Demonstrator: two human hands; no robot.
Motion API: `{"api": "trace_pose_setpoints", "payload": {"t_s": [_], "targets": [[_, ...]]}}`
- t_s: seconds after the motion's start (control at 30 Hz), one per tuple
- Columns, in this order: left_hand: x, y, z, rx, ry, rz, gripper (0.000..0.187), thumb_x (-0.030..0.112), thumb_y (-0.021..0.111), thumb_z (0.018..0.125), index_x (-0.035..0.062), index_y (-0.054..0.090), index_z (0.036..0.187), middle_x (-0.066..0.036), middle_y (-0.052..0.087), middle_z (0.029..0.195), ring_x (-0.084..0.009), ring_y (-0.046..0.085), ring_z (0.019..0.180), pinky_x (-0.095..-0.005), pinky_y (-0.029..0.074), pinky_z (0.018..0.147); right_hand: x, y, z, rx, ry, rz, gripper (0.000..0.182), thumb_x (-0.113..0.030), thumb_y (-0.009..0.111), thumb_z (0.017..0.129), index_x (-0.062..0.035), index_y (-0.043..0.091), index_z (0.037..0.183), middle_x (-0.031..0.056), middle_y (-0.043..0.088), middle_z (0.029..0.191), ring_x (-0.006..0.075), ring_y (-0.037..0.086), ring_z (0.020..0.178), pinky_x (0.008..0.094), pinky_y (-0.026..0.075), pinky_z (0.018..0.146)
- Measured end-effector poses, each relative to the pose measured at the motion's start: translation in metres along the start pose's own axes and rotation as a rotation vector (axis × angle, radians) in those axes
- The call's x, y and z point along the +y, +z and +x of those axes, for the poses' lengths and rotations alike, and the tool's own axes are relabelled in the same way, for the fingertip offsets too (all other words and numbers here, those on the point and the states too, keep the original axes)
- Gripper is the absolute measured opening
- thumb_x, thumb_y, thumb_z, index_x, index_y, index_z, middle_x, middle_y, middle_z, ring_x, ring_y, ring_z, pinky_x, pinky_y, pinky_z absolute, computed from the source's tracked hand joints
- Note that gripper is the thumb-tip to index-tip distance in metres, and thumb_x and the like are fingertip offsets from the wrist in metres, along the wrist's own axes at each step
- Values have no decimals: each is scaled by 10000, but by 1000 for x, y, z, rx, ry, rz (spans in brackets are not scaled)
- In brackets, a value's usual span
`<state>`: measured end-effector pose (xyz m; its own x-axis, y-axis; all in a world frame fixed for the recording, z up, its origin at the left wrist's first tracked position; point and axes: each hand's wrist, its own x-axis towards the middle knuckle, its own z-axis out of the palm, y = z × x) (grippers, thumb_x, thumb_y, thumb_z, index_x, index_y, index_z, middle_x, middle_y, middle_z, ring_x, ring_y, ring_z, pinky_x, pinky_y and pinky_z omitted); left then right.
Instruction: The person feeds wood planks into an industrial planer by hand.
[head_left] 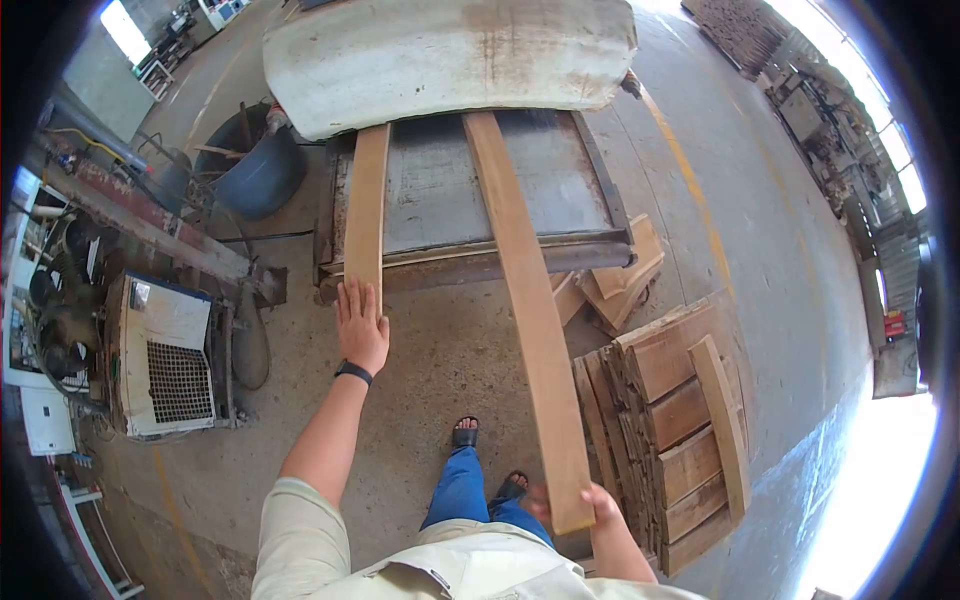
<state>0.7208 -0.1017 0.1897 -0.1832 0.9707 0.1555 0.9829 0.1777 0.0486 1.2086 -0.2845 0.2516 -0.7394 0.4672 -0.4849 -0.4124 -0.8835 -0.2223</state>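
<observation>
Two long wooden boards run into the opening under the pale machine hood. My left hand lies flat on the near end of the left board, its fingers stretched out. The right board is longer and reaches back toward my body. At its near end, my right hand grips the edge, with the thumb on top and the other fingers partly hidden below. Both boards rest on the metal machine bed, and their far ends are hidden beneath the hood.
To the right stands a stack of wooden boards, with loose pieces behind it. A blue-grey tub is left of the machine. A white box with a grille and a rusty beam stand further left.
</observation>
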Motion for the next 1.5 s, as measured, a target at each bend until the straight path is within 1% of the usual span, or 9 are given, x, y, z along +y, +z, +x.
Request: {"api": "trace_pose_setpoints", "payload": {"t_s": [0.07,0.17,0.27,0.37,0.93,1.13,1.3,1.33,1.5], "targets": [[-2,0,9,-9,-8,-5,671,243,582,962,33,339,1552,-210,181,1654,-425,159,1526,-522,206,1242,25,-34,-49,-20,12,297,919,-379,748,809,56,339,1508,238,549,1399,391,612,1206,527,493,1037],[-2,1,22,-36,-26,10,667,253,568,970,33,332,1554,-208,180,1655,-414,156,1530,-513,202,1244,44,-53,-102,399,-71,-51,869,-310,793,793,-10,400,1507,228,540,1369,387,577,1213,529,473,1042],[-1,4,35,-52,-35,37,664,266,550,981,37,319,1561,-202,177,1659,-404,151,1533,-505,195,1247,57,-41,-102,920,-422,-1121,842,-239,850,732,-112,488,1482,212,511,1338,392,505,1239,526,420,1053],[-3,10,47,-55,-34,44,669,269,535,988,44,297,1571,-191,166,1666,-400,141,1537,-501,190,1249,32,16,-68,1342,-398,-1818,833,-182,867,688,-183,539,1455,213,474,1337,397,437,1272,508,365,1066],[-10,20,120,-77,-26,27,643,291,507,1029,52,279,1581,-190,138,1673,-394,114,1542,-489,201,1251,-188,60,287,1184,-989,-1944,615,-293,749,838,-143,560,1404,203,438,1460,374,428,1329,499,356,1078],[-11,22,143,-7,5,-24,696,234,658,922,0,380,1516,-234,275,1619,-434,229,1498,-489,210,1245,-213,79,323,1249,-1055,-1946,502,-278,734,829,-144,601,1294,167,468,1435,352,425,1343,493,361,1065],[-59,72,174,55,133,-27,665,222,587,955,-36,360,1524,-237,280,1622,-445,198,1508,-482,145,1258,-225,71,341,1195,-1154,-1761,465,-199,720,730,-114,608,1173,172,529,1343,357,495,1265,487,429,950],[-69,81,182,44,148,10,658,249,577,975,-33,355,1527,-235,265,1627,-454,197,1505,-498,156,1253,-224,62,351,1286,-1345,-1773,469,-203,718,711,-94,616,1155,184,523,1344,361,487,1269,494,419,952],[-15,41,202,-14,49,288,641,352,528,1042,4,336,1545,-241,257,1625,-469,219,1490,-553,211,1218,-230,62,336,1144,-1185,-1671,574,-289,732,775,-59,596,1283,220,434,1472,435,343,1418,572,272,1159]]}}
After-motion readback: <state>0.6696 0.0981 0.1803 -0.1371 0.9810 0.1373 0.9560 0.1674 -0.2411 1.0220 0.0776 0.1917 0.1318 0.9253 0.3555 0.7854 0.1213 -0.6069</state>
